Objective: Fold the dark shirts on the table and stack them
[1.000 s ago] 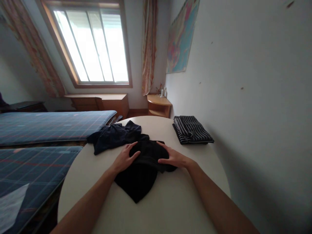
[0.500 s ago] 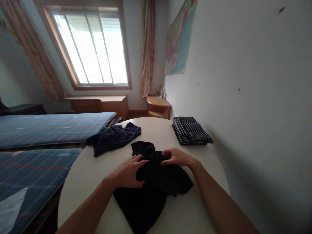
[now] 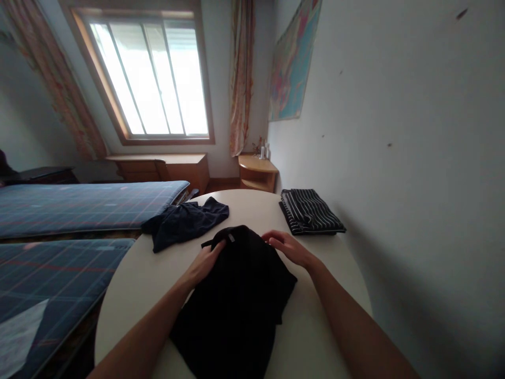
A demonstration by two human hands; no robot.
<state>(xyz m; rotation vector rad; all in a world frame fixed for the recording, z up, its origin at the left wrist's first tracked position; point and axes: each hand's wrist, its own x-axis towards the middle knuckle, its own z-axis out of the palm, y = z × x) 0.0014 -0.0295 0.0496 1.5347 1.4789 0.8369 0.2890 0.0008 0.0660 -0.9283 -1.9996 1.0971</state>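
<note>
Plain black garment (image 3: 240, 295) on a cream-white round table (image 3: 335, 273). At eleven o'clock, crumpled navy cloth (image 3: 185, 221). At one o'clock, folded black cloth with thin white stripes (image 3: 310, 210). At nine o'clock, blue plaid mattresses (image 3: 79, 202).

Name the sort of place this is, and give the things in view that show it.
Probably a bedroom or dormitory room: two beds with plaid covers, a curtained window, and clothes on a round table.

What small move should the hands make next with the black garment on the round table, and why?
Probably smooth the black garment flat toward the body. The left hand and right hand both pinch its far edge, while its right side lies bunched on the round table.
</note>
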